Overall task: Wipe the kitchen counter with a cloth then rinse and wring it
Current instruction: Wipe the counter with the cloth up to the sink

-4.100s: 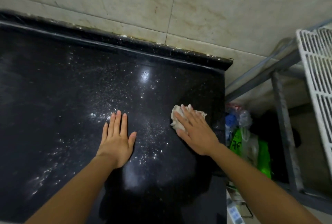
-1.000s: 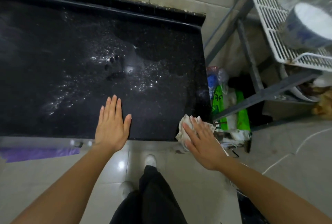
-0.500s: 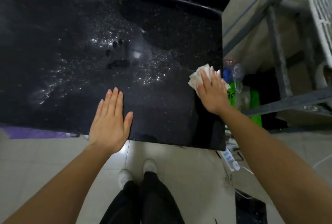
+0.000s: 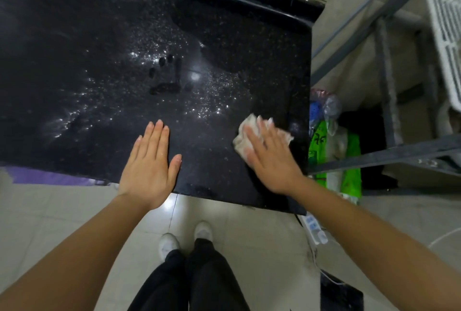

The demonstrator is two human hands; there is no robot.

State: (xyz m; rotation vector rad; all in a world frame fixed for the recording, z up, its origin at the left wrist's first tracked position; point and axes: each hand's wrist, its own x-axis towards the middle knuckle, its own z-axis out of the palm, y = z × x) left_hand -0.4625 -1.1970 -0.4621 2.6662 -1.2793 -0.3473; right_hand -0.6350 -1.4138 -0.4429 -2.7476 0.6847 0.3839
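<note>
We see the cloth [image 4: 240,139], a pale crumpled wad, lying on the desk [image 4: 99,61] near its right edge and a little back from the front edge. Most of it is hidden under our right hand [image 4: 270,158], which presses down on it. Only the bunched folds at the left and a ragged bit at the right show. The grip here is wide, with the fingers laid straight across the cloth rather than curled round it. The fingertips are blurred, so we cannot tell where they end and the cloth begins.

Our left hand [image 4: 149,168] lies palm down on the desk by the front edge, fingers together and thumb out. Its grip is wide too and holds nothing.

The desk is black speckled stone with a wet sheen. Dark finger-shaped smudges [image 4: 167,76] sit beside a bright glare spot [image 4: 195,76]. Its left side is cut off by the frame.

To the right, green bags [image 4: 349,161] and a clear plastic bag [image 4: 329,108] are crammed between the desk and a grey metal frame [image 4: 384,151]. We cannot make out what they hold. A white wire shelf [image 4: 446,36] is cut off at the top right corner.

On the floor [image 4: 50,210], a white power strip [image 4: 314,229] lies below the desk's front right corner. A dark boxy thing [image 4: 341,295] is cut off at the bottom edge. A purple strip [image 4: 50,177] shows under the front edge at the left, and we cannot tell what it is. Black trousers [image 4: 199,280] and white shoes [image 4: 169,244] stand below.
</note>
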